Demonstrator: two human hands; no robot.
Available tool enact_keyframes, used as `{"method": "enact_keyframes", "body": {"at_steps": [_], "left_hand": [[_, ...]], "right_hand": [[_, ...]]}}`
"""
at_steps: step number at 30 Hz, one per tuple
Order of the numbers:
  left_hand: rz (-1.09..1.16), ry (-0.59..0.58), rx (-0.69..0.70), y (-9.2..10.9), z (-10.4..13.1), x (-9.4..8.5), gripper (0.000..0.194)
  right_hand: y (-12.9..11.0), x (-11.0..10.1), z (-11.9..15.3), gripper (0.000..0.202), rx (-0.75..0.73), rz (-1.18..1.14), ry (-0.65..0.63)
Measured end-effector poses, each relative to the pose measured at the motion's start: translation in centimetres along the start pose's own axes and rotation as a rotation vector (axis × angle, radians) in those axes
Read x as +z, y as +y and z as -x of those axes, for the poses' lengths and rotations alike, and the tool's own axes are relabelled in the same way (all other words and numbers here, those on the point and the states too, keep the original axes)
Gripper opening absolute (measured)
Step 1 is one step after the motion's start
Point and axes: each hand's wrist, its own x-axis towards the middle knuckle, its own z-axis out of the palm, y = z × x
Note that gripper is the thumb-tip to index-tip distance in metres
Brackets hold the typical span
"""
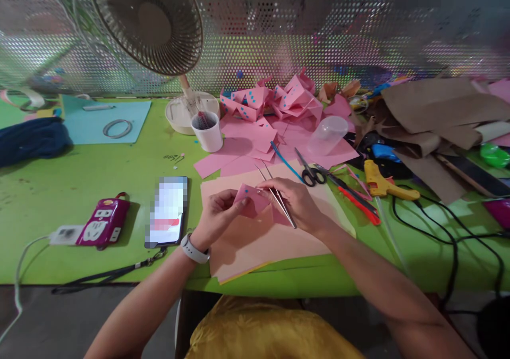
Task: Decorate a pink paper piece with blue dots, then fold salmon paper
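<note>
Between the thumb and fingers of my left hand point(218, 213) is a small folded piece of pink paper point(255, 204) with a blue mark near its top edge. A pair of metal tweezers point(286, 213) lies across the fingers of my right hand point(298, 202), tips pointing away and up to the left. My right fingertips meet the right edge of the pink paper; whether they pinch it I cannot tell. Both hands are over a stack of peach sheets point(247, 250). Just beyond are black-handled scissors point(313, 176) and a blue strip point(285, 160).
Blue-dotted pink paper pieces point(295, 99) are heaped at the back near a white cup point(207, 133) and a fan point(151, 24). To the right lie a red cutter point(360, 205), a yellow glue gun point(384, 184) and cables. A phone point(167, 210) and purple power strip point(102, 223) lie left.
</note>
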Motion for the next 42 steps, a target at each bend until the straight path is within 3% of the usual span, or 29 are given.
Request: {"method": "enact_keyframes", "body": {"at_steps": [12, 20, 29, 31, 37, 42], "left_hand": [[0.077, -0.056, 0.006, 0.2, 0.1, -0.4, 0.026], [-0.047, -0.024, 0.072, -0.3, -0.1, -0.6, 0.031], [-0.087, -0.069, 0.114, -0.3, 0.0, -1.2, 0.033], [-0.060, -0.031, 0.118, -0.2, 0.0, -1.0, 0.035], [0.132, 0.293, 0.163, 0.0, -0.8, -1.3, 0.033], [0.154, 0.329, 0.090, 0.4, -1.2, -1.8, 0.044]], "right_hand": [[-0.1, -0.6, -0.1, 0.017, -0.085, -0.013, 0.005], [-0.4, -0.6, -0.2, 0.019, -0.117, -0.016, 0.018], [0.1, -0.1, -0.1, 0.025, -0.088, -0.100, 0.040], [0.3, -0.1, 0.0, 0.025, -0.087, -0.093, 0.045], [0.2, -1.0, -0.4, 0.023, -0.047, -0.135, 0.035], [-0.4, -2.7, -1.1, 0.024, -0.035, -0.109, 0.020]]}}
